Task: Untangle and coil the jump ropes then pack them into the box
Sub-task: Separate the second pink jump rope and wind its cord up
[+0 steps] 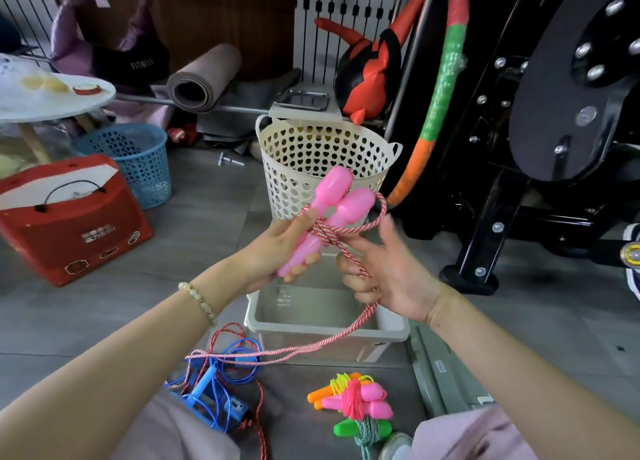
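Left hand (273, 251): fingers curled round two pink handles (332, 210), long axis slanting up-right, bulb ends beyond fingertips. Red-white rope (370, 309) wound round them, running through the curled fingers of the right hand (391, 272). Box (391, 324) beneath both, on grey floor (194, 224); gym machine (554, 113) at right.

The grey tiled floor (194, 217) carries a pale plastic box (325, 329) in front of a cream basket (311, 161). A blue basket (138, 161) and a red case (69, 224) stand off to the left. Nearer, slack from a red-and-white rope (277, 352) crosses a tangled blue jump rope (211, 390), near a heap of coiled ropes (353, 404).
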Available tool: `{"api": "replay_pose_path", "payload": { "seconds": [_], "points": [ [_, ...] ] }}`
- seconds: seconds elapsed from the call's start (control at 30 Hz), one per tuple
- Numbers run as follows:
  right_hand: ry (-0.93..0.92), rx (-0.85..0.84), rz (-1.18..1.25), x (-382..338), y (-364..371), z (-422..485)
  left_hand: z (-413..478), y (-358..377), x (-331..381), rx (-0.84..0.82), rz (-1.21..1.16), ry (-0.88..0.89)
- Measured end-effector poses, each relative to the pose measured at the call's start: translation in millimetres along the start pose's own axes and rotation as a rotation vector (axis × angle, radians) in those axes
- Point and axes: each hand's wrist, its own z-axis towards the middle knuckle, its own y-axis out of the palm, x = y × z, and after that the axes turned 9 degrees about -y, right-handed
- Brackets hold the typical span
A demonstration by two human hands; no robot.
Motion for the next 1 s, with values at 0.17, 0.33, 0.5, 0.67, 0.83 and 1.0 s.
{"api": "replay_pose_path", "payload": {
  "seconds": [0.17,0.33,0.5,0.67,0.83,1.0],
  "points": [
    [-0.213,0.247,-0.645,19.1,8.4,5.0,6.7,6.5,-3.7,0.070,-0.061,-0.025],
    [-0.255,0.384,-0.956,27.2,-1.8,7.6,16.4,-4.3,-6.6,0.273,-0.126,-0.071],
    [0.019,0.307,0.053,8.8,4.3,3.2,22.6,-1.7,-7.8,0.344,-0.140,-0.019],
    [0.020,0.283,-0.629,1.2,1.2,-3.7,26.0,-15.4,-6.8,0.436,-0.110,0.029],
    [-0.170,0.210,-0.763,-11.6,8.7,-5.4,24.7,-2.1,-15.8,0.231,0.365,0.082],
    [-0.323,0.366,-0.864,-17.6,1.6,-2.2,18.1,10.2,-10.0,0.009,0.502,0.037]
  ]
}}
